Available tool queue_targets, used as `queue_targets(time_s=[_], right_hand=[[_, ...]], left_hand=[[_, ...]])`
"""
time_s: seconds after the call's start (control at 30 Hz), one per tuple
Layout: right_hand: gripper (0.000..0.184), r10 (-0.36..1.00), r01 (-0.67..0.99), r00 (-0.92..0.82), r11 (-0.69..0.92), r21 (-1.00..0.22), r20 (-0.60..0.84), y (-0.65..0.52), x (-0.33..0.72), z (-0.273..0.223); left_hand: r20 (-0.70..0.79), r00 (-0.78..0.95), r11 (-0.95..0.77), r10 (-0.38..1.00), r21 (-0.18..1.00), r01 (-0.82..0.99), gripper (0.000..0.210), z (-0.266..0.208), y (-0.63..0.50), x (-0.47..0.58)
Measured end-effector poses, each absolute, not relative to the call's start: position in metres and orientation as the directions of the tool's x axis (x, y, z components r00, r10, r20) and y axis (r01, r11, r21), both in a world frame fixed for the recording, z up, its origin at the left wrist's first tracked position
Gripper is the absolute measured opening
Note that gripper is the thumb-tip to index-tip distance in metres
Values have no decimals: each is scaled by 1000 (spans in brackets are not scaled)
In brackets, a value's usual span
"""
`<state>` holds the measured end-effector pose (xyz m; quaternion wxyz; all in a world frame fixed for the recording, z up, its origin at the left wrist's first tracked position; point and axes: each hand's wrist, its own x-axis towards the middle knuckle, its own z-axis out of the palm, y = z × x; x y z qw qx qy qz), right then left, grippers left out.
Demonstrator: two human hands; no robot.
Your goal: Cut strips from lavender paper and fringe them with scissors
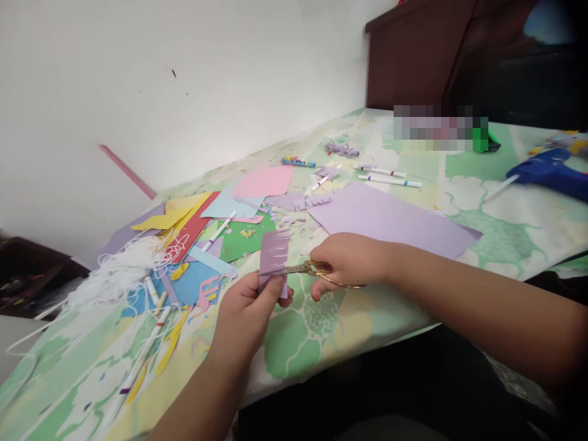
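Note:
My left hand point(255, 303) pinches the lower end of a purple paper strip point(272, 251), thumb on top. Several slits along the strip's right edge form a fringe. My right hand point(337, 263) is closed on the handles of a pair of scissors point(304, 267), whose blades lie across the strip just above my left thumb. Whether the blades are fully closed I cannot tell. Beyond my right hand lies a large lilac paper sheet point(381, 214). Another fringed purple strip point(312, 201) rests near its left corner.
White string point(124, 269) lies tangled at left over coloured paper, with markers point(147, 343) nearby. More markers point(390, 181) lie further back. A blue glue gun point(549, 174) is at right. A patterned cloth point(294, 355) covers the table; a white wall point(184, 92) stands behind.

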<state>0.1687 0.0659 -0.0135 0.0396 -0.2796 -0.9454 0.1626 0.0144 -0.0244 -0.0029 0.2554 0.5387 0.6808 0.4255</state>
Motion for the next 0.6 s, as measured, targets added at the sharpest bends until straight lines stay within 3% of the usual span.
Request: queue_targets(time_s=[0.2,0.4,0.6], right_hand=[[53,566,534,-825,783,-319,9,65,167,-11],[51,588,556,-809,770,-313,12,65,167,-10],[51,567,533,-823,784,-317,18,66,171,-13]], left_hand=[[38,-224,81,974,862,500,20,1,-24,7],[-96,-156,148,983,918,367,16,2,-22,2],[-66,-150,121,986,910,397,18,1,-22,0]])
